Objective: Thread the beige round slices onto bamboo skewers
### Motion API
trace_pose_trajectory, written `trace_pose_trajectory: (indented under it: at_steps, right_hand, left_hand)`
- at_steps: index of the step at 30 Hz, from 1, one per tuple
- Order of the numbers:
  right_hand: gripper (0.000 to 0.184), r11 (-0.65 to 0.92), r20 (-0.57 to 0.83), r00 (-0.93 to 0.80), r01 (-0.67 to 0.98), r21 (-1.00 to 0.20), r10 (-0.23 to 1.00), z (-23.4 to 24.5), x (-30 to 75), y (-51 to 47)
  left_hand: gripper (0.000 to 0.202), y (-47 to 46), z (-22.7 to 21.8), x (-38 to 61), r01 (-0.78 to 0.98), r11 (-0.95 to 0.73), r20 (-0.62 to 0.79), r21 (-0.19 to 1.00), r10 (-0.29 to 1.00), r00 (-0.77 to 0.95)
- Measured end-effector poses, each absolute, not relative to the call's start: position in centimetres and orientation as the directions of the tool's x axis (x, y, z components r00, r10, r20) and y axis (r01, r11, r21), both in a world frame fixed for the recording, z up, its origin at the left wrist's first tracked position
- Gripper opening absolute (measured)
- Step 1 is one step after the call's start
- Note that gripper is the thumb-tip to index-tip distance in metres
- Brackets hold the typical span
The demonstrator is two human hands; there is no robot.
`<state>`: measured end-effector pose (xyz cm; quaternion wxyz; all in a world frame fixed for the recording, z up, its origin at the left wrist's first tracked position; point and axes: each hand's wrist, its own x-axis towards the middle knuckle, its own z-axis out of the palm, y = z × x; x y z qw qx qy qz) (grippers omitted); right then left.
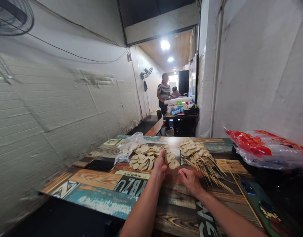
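Observation:
Pale, round, flat slices hang in a short row [174, 164] between my hands, looking threaded on a stick. My left hand [161, 165] is closed at the left side of these slices, its fingers partly hidden. Just right of them, my right hand [189, 179] is closed in a pinch on the thin end of a wooden skewer, which is barely visible. A heap of loose slices [142, 158] lies left of my left hand, beside a clear plastic bag [133, 143]. Beyond my right hand is a pile of skewered slices [194, 149], with several bare skewers [215, 181] fanned out in front.
A phone [262, 204] lies at the table's right side, near a red and clear plastic package [267, 144]. The patterned wooden table [97, 197] spans the foreground. Farther back, a person in a striped top [163, 90] stands by a cluttered table [182, 115].

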<state>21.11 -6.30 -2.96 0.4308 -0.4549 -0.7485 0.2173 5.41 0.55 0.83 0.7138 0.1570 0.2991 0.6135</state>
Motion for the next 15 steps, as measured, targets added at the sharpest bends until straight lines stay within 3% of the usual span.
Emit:
trace_pose_trajectory:
  at_steps: [5, 15]
  right_hand:
    - [0.034, 0.490, 0.432, -0.235, 0.497, -0.716, 0.871, -3.13, 21.18, -6.29]
    - [0.038, 0.493, 0.439, -0.232, 0.515, -0.702, 0.868, -2.98, 21.14, -6.41]
  left_hand:
    - [0.020, 0.84, 0.71, 5.26, -0.817, 0.173, -0.278, 0.550, 0.961, 0.017]
    - [0.021, 0.63, -0.04, 5.56, -0.755, 0.207, -0.288, 0.622, 0.957, 0.024]
